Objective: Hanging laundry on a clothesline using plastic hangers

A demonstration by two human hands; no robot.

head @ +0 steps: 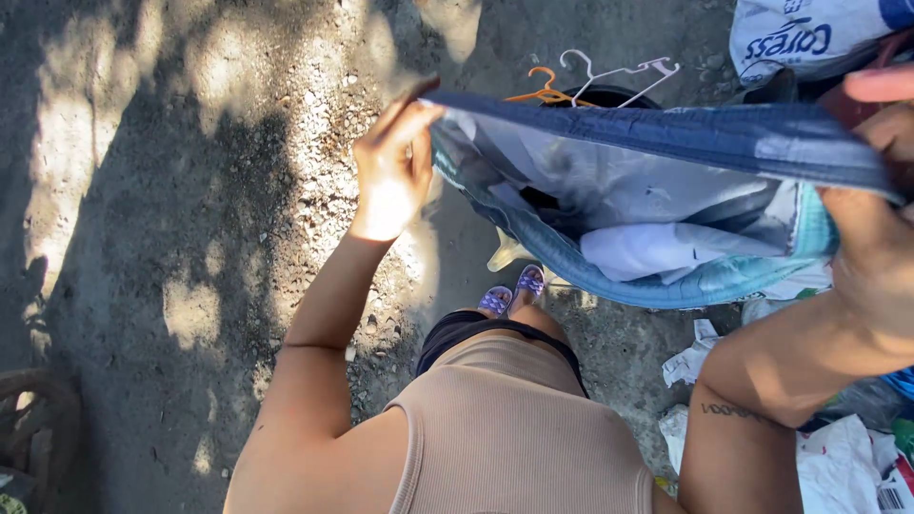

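Note:
I hold a pair of blue jeans (657, 138) stretched open by the waistband in front of me, inside out, with pale pocket linings showing. My left hand (390, 167) grips the waistband's left end. My right hand (881, 190) grips its right end at the frame's edge. The jeans hang above a dark tub (609, 95) whose rim shows behind them, with orange and white clothes hangers (609, 78) on it.
I stand on gravelly dirt ground (190, 190) in dappled shade, wearing purple sandals (514, 290). A white printed sack (809, 33) lies top right. Crumpled white bags and wrappers (838, 457) lie at the lower right. A round dark object (33, 419) sits bottom left.

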